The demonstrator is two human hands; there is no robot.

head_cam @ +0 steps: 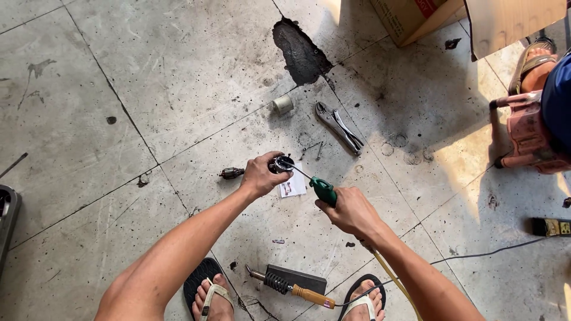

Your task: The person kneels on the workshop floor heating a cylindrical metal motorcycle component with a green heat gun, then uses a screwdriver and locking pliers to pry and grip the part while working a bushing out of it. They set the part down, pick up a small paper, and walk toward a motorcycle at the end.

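- Left hand (260, 175) has its grip closed round a small round metal part (282, 164), held up off the floor w/ the open end facing the tool, prob so the tip can get inside.
- Small dark chuck-like piece (231, 173) lies on the floor just left of that hand; white paper slip (293, 188) sits right under it.
- Right hand (351, 211) grips the green handle of a thin-nozzle tool (322, 189), yellow hose trailing back along the forearm; nozzle tip is at the part's rim.
- Soldering iron (291, 288) rests on its dark stand betw the feet, tip kept off the floor.
- Locking pliers (339, 126) and a tape roll (283, 104) lie further out, within reach.
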